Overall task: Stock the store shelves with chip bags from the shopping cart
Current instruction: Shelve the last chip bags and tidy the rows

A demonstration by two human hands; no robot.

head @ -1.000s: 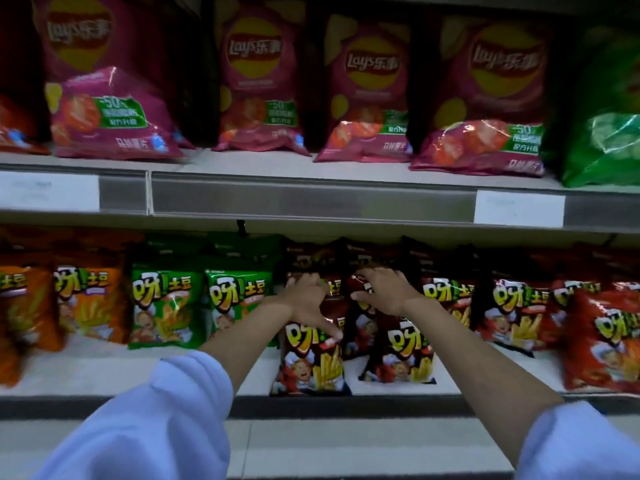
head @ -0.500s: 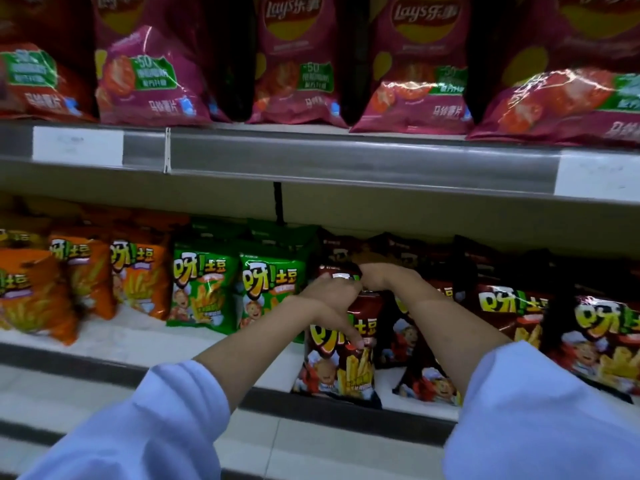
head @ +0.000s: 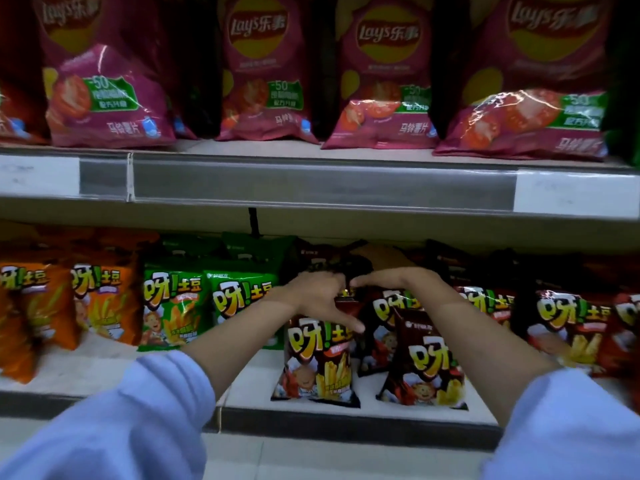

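Orange foil snack bags [head: 93, 299] stand at the left of the frame on the lower white shelf [head: 249, 379], and just beside them to the right stand green foil snack bags [head: 173, 306] in a row. Above, in the upper part of the frame, big magenta potato chip bags [head: 110, 95] lean on the upper grey shelf [head: 311, 181], which carries white price labels [head: 38, 174] at its front edge.

Near the middle of the frame, the left hand [head: 318, 292] reaches in from a light blue sleeve [head: 138, 417]. Its fingers are curled over the top edge of a dark brown foil chip bag with yellow letters [head: 317, 362], and the thumb [head: 346, 322] lies across the front of the bag. This bag stands upright at the front of the lower shelf. The right hand [head: 384, 280] is just to the right, almost touching the left one. Its fingers bend down behind the top of the same bag; if they really pinch it, I cannot tell. A second dark brown chip bag [head: 422, 368] stands just beside the first, under the right forearm. More dark brown bags [head: 568, 327] fill the right of the frame, and a red bag [head: 623, 334] is at the right edge.
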